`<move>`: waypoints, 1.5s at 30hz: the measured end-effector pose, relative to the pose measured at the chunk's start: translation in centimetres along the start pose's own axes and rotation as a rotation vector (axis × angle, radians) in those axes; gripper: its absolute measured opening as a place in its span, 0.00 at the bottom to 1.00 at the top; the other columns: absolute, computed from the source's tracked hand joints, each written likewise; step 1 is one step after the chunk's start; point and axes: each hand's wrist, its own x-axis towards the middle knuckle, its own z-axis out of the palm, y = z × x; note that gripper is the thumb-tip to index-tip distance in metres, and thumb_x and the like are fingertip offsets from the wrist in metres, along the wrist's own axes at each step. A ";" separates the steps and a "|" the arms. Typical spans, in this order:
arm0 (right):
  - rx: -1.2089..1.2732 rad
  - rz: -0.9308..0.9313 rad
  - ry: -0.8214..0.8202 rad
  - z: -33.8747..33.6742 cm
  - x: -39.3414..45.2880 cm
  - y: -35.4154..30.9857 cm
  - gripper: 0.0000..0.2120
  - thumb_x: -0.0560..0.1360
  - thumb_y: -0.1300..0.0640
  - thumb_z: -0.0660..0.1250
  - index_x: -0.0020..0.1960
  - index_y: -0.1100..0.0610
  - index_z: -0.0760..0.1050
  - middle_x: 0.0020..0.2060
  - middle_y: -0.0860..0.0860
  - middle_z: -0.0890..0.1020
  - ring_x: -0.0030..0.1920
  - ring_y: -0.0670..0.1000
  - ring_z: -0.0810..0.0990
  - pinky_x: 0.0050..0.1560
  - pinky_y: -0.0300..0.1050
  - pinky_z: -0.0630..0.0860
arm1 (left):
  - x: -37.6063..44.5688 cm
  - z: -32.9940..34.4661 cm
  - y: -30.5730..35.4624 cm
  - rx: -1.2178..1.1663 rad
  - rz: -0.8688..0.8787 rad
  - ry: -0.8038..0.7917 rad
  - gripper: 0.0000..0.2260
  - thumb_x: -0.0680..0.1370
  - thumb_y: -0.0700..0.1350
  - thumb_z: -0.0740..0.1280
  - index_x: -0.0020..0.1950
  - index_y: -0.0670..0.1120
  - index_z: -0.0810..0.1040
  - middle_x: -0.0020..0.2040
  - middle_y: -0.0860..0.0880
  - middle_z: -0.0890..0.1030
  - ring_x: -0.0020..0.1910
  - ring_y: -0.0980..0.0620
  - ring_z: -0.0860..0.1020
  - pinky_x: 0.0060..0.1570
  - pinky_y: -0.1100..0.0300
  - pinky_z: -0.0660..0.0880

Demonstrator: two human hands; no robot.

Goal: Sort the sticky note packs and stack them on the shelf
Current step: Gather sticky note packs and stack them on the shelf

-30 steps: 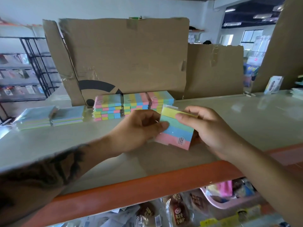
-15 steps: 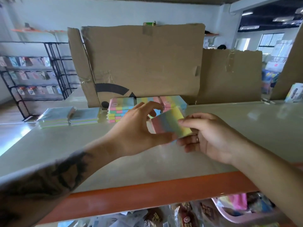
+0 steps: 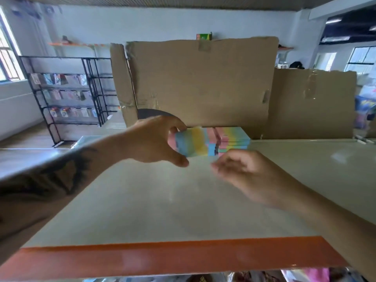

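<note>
Head view: left hand reaches across the shelf toward its far side and holds one pack of striped sticky notes. Grip state, left: thumb under the near edge of the pack, fingers curled over the far edge, pack pinched between them and raised above the shelf surface. The pack shows blue, yellow and pink bands and sits just left of, and partly in front of, the stack of matching packs. The stack rests on the far part of the shelf, against the large cardboard sheet. Whether the held pack touches the stack cannot be told; the area is blurred. Right hand hovers near the stack, just right of and nearer than the held pack. Grip state, right: fingers loosely curled, nothing held, no contact with the pack. A second cardboard sheet stands to the right of the first, also at the far edge of the shelf. The shelf has a pale top and an orange front rail along its near edge. A black wire rack with hanging goods stands far left, on the floor.
</note>
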 end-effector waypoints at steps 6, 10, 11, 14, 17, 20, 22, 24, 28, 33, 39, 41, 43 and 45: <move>-0.475 -0.151 -0.233 0.9 -1.2 1.4 0.39 0.68 0.16 0.54 0.74 0.32 0.65 0.75 0.28 0.61 0.75 0.31 0.56 0.77 0.42 0.59 | 4.0 -2.1 -5.9 -0.002 -0.077 0.083 0.36 0.62 0.61 0.83 0.67 0.58 0.76 0.61 0.56 0.79 0.58 0.53 0.78 0.59 0.56 0.74; -0.507 -0.148 -0.246 1.1 -1.3 1.5 0.40 0.68 0.17 0.53 0.76 0.32 0.60 0.79 0.32 0.57 0.77 0.33 0.51 0.79 0.42 0.54 | 4.6 -1.8 -7.3 -0.025 -0.019 0.056 0.37 0.61 0.64 0.81 0.68 0.60 0.76 0.63 0.61 0.77 0.57 0.61 0.76 0.56 0.58 0.74; -0.507 -0.146 -0.248 1.0 -1.4 1.3 0.39 0.69 0.17 0.54 0.76 0.32 0.60 0.79 0.31 0.56 0.77 0.33 0.51 0.79 0.41 0.53 | 4.6 -1.6 -7.3 -0.034 0.007 0.062 0.36 0.61 0.64 0.81 0.68 0.60 0.76 0.63 0.62 0.77 0.57 0.62 0.76 0.55 0.58 0.74; -0.516 -0.147 -0.246 1.0 -1.5 1.1 0.38 0.70 0.19 0.54 0.77 0.32 0.60 0.79 0.31 0.56 0.77 0.33 0.51 0.78 0.39 0.51 | 5.1 -1.2 -7.4 -0.037 0.040 0.045 0.35 0.64 0.62 0.81 0.69 0.58 0.77 0.66 0.60 0.77 0.59 0.59 0.77 0.55 0.58 0.75; -0.516 -0.156 -0.236 1.2 -1.5 1.3 0.38 0.70 0.18 0.54 0.77 0.32 0.60 0.79 0.32 0.57 0.78 0.33 0.51 0.79 0.42 0.54 | 5.8 -0.7 -7.7 -0.029 0.053 0.010 0.34 0.66 0.60 0.81 0.70 0.57 0.77 0.67 0.57 0.77 0.60 0.56 0.78 0.56 0.57 0.76; -0.513 -0.157 -0.233 1.2 -1.5 1.4 0.38 0.70 0.18 0.54 0.76 0.32 0.61 0.79 0.31 0.57 0.78 0.33 0.52 0.79 0.45 0.56 | 6.1 -0.5 -8.2 -0.023 0.018 -0.054 0.33 0.68 0.58 0.81 0.70 0.54 0.77 0.67 0.53 0.78 0.62 0.52 0.78 0.58 0.56 0.75; -0.515 -0.157 -0.240 1.2 -1.5 1.3 0.37 0.70 0.19 0.55 0.76 0.32 0.61 0.79 0.31 0.57 0.77 0.33 0.51 0.78 0.43 0.55 | 6.0 -0.3 -8.7 -0.060 0.013 -0.039 0.33 0.67 0.61 0.80 0.69 0.54 0.77 0.67 0.53 0.79 0.61 0.51 0.79 0.57 0.57 0.75; -0.511 -0.148 -0.248 1.1 -1.5 1.1 0.37 0.70 0.20 0.56 0.76 0.32 0.61 0.78 0.30 0.56 0.77 0.32 0.50 0.77 0.40 0.53 | 5.8 0.1 -9.0 -0.082 0.023 -0.013 0.38 0.62 0.69 0.76 0.68 0.56 0.78 0.66 0.54 0.79 0.60 0.52 0.79 0.56 0.56 0.75; -0.494 -0.138 -0.256 1.1 -1.5 1.4 0.36 0.70 0.21 0.58 0.76 0.30 0.62 0.78 0.29 0.55 0.77 0.30 0.48 0.76 0.38 0.52 | 5.7 1.2 -9.9 -0.109 0.047 0.009 0.40 0.58 0.75 0.70 0.66 0.58 0.79 0.64 0.57 0.80 0.58 0.52 0.80 0.56 0.53 0.78; -0.471 -0.112 -0.252 1.1 -1.2 1.7 0.35 0.70 0.21 0.61 0.75 0.28 0.62 0.77 0.29 0.57 0.76 0.30 0.51 0.78 0.43 0.56 | 4.7 1.6 -9.7 -0.092 0.078 0.094 0.40 0.61 0.75 0.71 0.71 0.61 0.75 0.68 0.62 0.76 0.64 0.52 0.77 0.65 0.48 0.74; -0.487 -0.049 -0.200 -0.5 -2.4 2.3 0.40 0.67 0.17 0.57 0.76 0.29 0.59 0.78 0.33 0.59 0.78 0.37 0.54 0.79 0.50 0.57 | 0.8 2.3 -2.2 0.086 0.119 0.217 0.36 0.69 0.76 0.59 0.73 0.60 0.72 0.73 0.56 0.73 0.73 0.48 0.69 0.73 0.46 0.63; -0.494 -0.052 -0.188 -2.0 -3.5 3.2 0.39 0.69 0.18 0.56 0.76 0.31 0.61 0.78 0.35 0.61 0.78 0.38 0.56 0.79 0.49 0.58 | -0.6 3.4 1.2 0.143 0.125 0.182 0.33 0.74 0.74 0.60 0.75 0.60 0.70 0.76 0.56 0.70 0.75 0.49 0.66 0.72 0.49 0.59; -0.519 -0.046 -0.182 -3.9 -5.0 4.4 0.37 0.70 0.20 0.57 0.76 0.32 0.63 0.78 0.36 0.62 0.78 0.40 0.57 0.78 0.46 0.56 | -1.9 4.9 4.7 0.157 0.135 0.141 0.33 0.75 0.74 0.58 0.77 0.59 0.68 0.77 0.57 0.68 0.76 0.52 0.65 0.73 0.50 0.58; -0.547 -0.043 -0.146 -6.2 -7.0 5.8 0.37 0.71 0.21 0.57 0.76 0.34 0.64 0.78 0.37 0.63 0.78 0.40 0.58 0.77 0.43 0.55 | -2.9 6.7 8.2 0.153 0.151 0.105 0.36 0.74 0.76 0.54 0.77 0.60 0.67 0.78 0.58 0.67 0.77 0.54 0.64 0.74 0.51 0.58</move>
